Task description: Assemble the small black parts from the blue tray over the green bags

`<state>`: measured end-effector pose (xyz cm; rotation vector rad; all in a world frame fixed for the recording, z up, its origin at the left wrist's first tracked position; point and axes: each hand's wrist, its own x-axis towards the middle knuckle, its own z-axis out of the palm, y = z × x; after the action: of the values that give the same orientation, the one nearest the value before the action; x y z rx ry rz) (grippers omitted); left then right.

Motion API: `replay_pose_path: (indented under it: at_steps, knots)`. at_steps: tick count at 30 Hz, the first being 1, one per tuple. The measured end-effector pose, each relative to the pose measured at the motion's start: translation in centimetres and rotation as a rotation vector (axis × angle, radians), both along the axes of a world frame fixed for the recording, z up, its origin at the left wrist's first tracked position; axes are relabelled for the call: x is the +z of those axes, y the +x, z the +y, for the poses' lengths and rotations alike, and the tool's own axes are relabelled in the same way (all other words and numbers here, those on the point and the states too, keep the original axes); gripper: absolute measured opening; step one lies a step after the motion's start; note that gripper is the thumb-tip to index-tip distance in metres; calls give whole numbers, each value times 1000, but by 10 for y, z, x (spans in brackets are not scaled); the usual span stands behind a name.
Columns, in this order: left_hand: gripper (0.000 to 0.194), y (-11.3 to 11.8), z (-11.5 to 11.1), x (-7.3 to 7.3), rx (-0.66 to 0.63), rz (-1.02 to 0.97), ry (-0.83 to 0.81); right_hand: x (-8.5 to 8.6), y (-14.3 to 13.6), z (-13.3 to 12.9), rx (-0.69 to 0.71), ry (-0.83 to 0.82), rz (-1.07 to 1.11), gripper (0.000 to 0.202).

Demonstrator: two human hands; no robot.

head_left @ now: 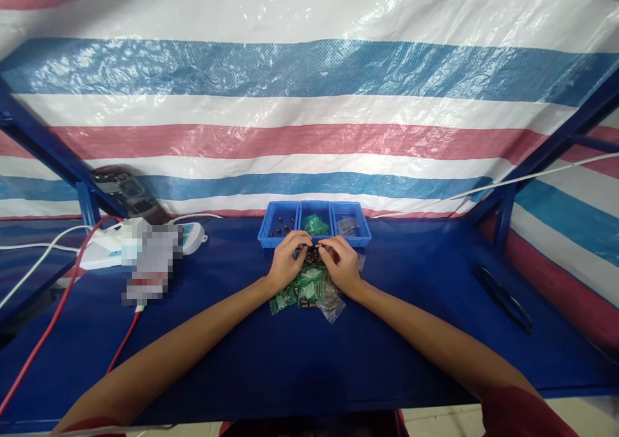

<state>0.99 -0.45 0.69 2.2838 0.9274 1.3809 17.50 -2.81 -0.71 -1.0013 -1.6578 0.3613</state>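
Note:
My left hand (289, 260) and my right hand (341, 264) face each other over a pile of small parts, just in front of three blue bins. The fingers of each hand are pinched together; what they hold is too small to make out. Below them lie dark small parts (313, 256), green plastic packets (312, 283) and clear plastic packets (331, 303). Dark pieces sit in the left bin (264, 233), a green packet (315, 225) is in the middle bin, and clear packets (347, 224) are in the right bin.
On the left are a white power strip (193, 237), a red cable (58, 308) and a blurred-out device (152, 263). A dark bag-like object (129, 192) stands behind them. Black eyeglasses (503, 298) lie at the right. Blue frame bars (546, 147) and a striped sheet (309, 140) enclose the table.

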Motion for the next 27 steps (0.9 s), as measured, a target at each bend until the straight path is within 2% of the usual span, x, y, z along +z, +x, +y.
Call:
replay_pose_path:
  at_steps: [11,18,27]
  knots:
    - [12,1,0,-1,-28,15,-17,-1,0,0,-1,-2,-4,20]
    - [9,0,0,-1,-4,-7,-21,0,0,0,15,9,15,19]
    - [21,2,-3,3,-8,-33,-66,0,-1,-1,10,13,20,18]
